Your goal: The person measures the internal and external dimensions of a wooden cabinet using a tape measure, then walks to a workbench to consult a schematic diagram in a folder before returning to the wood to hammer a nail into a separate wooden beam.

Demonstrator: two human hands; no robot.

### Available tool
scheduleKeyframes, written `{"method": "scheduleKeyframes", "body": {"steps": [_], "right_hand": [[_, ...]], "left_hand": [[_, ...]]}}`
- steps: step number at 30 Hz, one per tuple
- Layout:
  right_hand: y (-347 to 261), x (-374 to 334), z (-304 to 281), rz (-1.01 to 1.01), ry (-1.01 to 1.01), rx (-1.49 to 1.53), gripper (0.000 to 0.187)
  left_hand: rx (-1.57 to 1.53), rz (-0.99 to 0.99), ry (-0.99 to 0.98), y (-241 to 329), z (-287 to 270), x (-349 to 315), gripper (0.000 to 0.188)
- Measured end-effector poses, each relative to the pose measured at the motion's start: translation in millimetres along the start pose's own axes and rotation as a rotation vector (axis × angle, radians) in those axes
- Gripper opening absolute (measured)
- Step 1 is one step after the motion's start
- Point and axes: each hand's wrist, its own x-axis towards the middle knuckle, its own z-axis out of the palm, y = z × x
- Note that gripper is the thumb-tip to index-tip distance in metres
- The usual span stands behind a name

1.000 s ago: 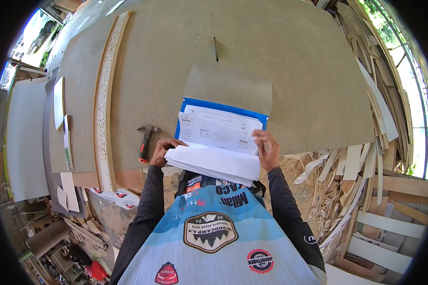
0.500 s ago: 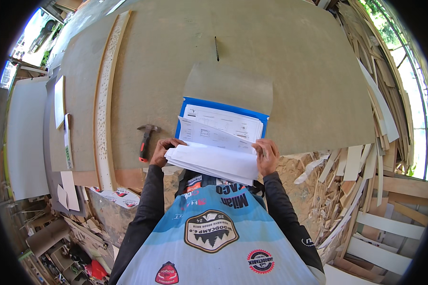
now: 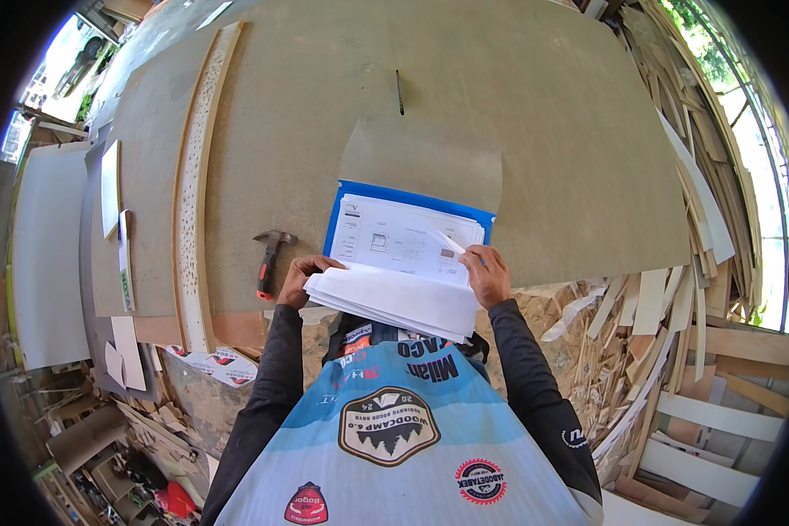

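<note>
Woodworking workshop, daylight coming in at both sides. Broad worktable (image 3: 587, 193); red-and-black claw hammer (image 3: 269, 267) and long narrow strip (image 3: 203, 158) lying on it. Technical drawings (image 3: 386, 241) in blue folder (image 3: 447, 209). Wood offcuts (image 3: 717, 114) stacked along right; pale panels (image 3: 719, 414) piled below them.

On the table (image 3: 570, 158), papers (image 3: 403, 237) lie on the folder (image 3: 412, 202) at mid-frame, the stick (image 3: 400, 93) beyond them at upper centre, the hammer (image 3: 269, 263) to their left, the strip (image 3: 200, 175) farther left, two small panels (image 3: 110, 188) past it near the table's left edge, and offcuts (image 3: 714, 158) heaped beyond its right edge.
</note>
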Motion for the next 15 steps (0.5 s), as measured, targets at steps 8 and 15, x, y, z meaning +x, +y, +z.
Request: {"method": "scheduleKeyframes", "body": {"steps": [8,15], "right_hand": [[2,-5,-1,0.031,0.039,-0.002,0.035],[6,-11,-2,0.025,0.018,-0.063,0.032]], "left_hand": [[0.020,-0.003,-0.003,3,2,-1,0.010],[-0.028,-0.007,0.012,-3,-2,0,0.010]]}}
